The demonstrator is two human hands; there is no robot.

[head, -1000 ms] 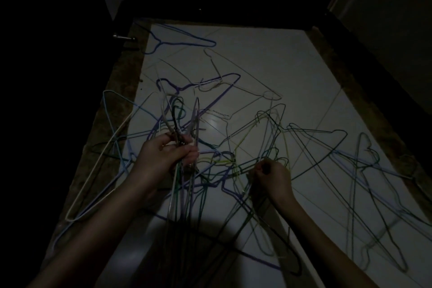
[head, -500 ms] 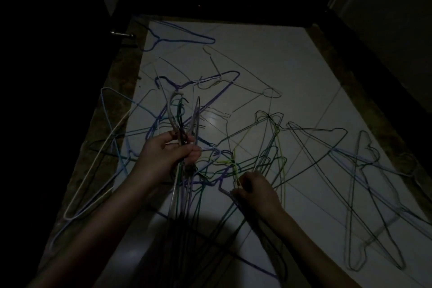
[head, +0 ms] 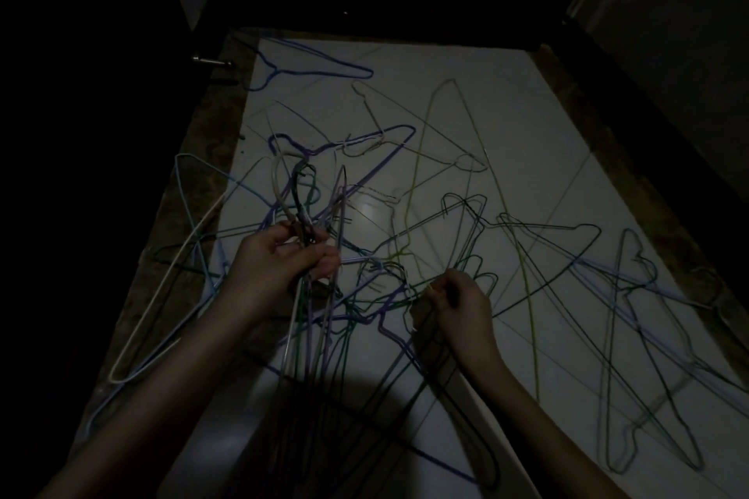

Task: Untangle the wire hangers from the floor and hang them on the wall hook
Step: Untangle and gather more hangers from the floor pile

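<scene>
Several wire hangers lie tangled on the pale tiled floor point(head: 506, 101) in dim light. My left hand point(head: 279, 267) grips a bundle of hangers point(head: 302, 198) by their necks, hooks pointing up, their bodies hanging down toward me. My right hand point(head: 456, 302) pinches the wire of a dark green hanger point(head: 539, 284) in the tangle at centre. A yellow-green hanger point(head: 421, 158) stands tilted up behind the tangle. A purple hanger point(head: 356, 142) and a blue hanger point(head: 308, 67) lie farther back. No wall hook is visible.
More hangers point(head: 632, 336) lie spread at the right. A white hanger point(head: 162, 292) and a light blue one overlap the brown floor border at left. A dark door with a metal handle point(head: 210, 62) stands at left; dark walls close in on both sides.
A yellow-green hanger has risen up behind the tangle. My right hand shifted left then slightly back right, still pinching wire. My left hand keeps its bundle in place.
</scene>
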